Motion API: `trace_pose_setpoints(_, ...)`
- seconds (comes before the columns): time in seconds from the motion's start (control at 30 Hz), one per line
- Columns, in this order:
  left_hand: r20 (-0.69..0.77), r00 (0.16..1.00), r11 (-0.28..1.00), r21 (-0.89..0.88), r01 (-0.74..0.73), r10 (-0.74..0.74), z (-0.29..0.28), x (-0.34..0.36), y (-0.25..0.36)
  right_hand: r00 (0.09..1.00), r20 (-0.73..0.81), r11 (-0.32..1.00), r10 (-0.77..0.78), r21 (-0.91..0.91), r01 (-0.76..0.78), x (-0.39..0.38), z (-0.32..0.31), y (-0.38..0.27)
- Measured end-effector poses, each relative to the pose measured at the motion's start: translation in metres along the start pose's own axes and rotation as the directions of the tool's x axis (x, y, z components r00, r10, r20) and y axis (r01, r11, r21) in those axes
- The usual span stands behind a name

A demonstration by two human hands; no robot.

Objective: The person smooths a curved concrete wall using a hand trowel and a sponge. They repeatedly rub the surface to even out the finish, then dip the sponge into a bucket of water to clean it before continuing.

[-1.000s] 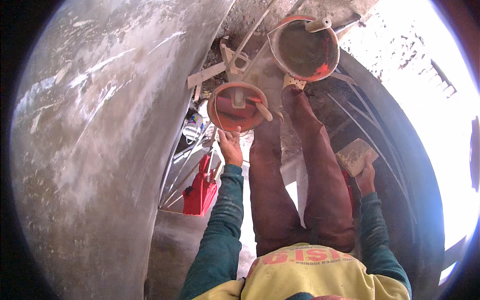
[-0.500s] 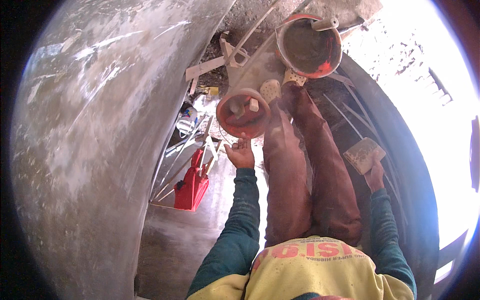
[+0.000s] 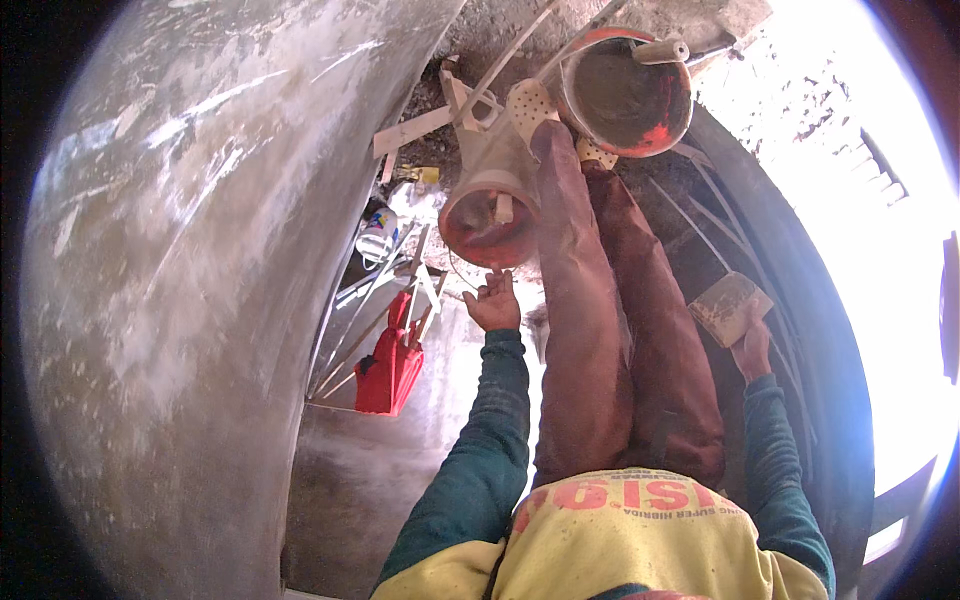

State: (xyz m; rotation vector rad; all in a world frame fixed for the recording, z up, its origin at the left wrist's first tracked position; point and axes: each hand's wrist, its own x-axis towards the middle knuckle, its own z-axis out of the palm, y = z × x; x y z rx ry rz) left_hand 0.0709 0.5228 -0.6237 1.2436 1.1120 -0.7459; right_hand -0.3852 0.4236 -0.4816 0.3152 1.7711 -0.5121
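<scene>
My left hand [image 3: 493, 302] is open, palm up with its fingers extended toward the near rim of a reddish bucket [image 3: 462, 248]. Whether the fingertips touch that rim I cannot tell. Inside the bucket is a pale, blocky piece [image 3: 503, 208], perhaps a tool's handle; the rest of it is blurred. Off to the right, my right hand [image 3: 752, 350] is closed on a rectangular, pale plastering float [image 3: 730, 306], held low beside my leg.
A larger orange-rimmed tub [image 3: 625, 105] of grey material stands ahead, a roller-shaped piece [image 3: 660, 52] across its rim. Wooden pieces [image 3: 412, 134] and poles lie ahead left. A red cloth bag [image 3: 388, 375] and a white container [image 3: 377, 237] are left, beside a grey wall [image 3: 190, 300].
My left foot has stepped forward beside the tub. The left hand has shifted slightly right and forward, and the small bucket appears more tilted. My right hand keeps the float.
</scene>
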Motion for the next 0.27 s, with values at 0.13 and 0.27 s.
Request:
trace_pose_setpoints(0.13,-0.042,0.999,1.0,-0.002,0.016,-0.016,-0.019,0.027,-0.002,0.994,0.106,0.999,0.028,-0.022,-0.026,-0.003,0.015,-0.008)
trace_pose_setpoints(0.27,-0.023,0.992,0.99,0.072,0.124,-0.123,-0.028,0.051,-0.008,0.994,-0.047,0.994,0.098,0.048,-0.096,-0.001,0.03,-0.023)
